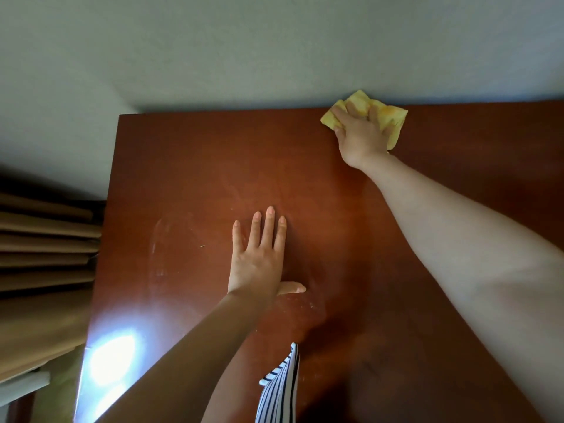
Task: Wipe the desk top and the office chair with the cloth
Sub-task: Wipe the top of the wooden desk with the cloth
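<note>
A reddish-brown wooden desk top (189, 166) fills most of the head view. At its far edge, against the wall, lies a crumpled yellow cloth (387, 116). My right hand (361, 132) is stretched out over the cloth, fingers curled into it and pressing it onto the desk. My left hand (259, 254) lies flat on the middle of the desk, fingers straight and thumb out to the right. Faint dusty smears show on the wood left of that hand. No office chair is in view.
A pale wall (274, 47) runs along the desk's far edge. Tan pleated curtains (42, 254) hang past the desk's left edge. Bright light glares on the near left of the desk. A striped piece of clothing (280, 389) hangs at the bottom centre.
</note>
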The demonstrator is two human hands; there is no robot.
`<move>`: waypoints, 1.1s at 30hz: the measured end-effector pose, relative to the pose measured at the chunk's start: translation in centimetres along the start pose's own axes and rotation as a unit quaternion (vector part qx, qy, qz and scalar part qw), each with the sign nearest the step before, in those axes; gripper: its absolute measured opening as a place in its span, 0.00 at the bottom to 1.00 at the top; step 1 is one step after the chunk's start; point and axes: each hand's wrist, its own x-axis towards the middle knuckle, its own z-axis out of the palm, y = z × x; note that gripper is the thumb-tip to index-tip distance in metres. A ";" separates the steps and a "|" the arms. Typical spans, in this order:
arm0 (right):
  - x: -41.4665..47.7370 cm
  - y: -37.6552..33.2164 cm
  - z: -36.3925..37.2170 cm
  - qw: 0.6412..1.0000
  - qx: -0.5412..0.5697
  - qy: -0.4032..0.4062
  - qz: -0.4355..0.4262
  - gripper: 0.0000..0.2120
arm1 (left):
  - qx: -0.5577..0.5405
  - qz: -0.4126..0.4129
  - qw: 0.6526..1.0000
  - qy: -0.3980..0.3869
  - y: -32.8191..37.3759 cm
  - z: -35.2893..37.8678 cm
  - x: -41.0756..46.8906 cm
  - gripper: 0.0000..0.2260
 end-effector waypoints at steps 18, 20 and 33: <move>-13.6 -2.8 4.4 0.973 -0.060 -0.092 -0.204 0.22 | -0.061 0.007 0.998 -0.025 -2.4 -2.6 -2.1 0.37; -16.0 -2.6 5.1 0.975 -0.051 -0.084 -0.197 0.22 | -0.056 0.013 0.998 -0.019 -2.2 -2.0 -3.5 0.39; -33.0 -1.9 10.3 0.993 0.050 0.025 -0.107 0.20 | -0.019 0.044 0.998 -0.037 -1.1 3.1 -10.0 0.54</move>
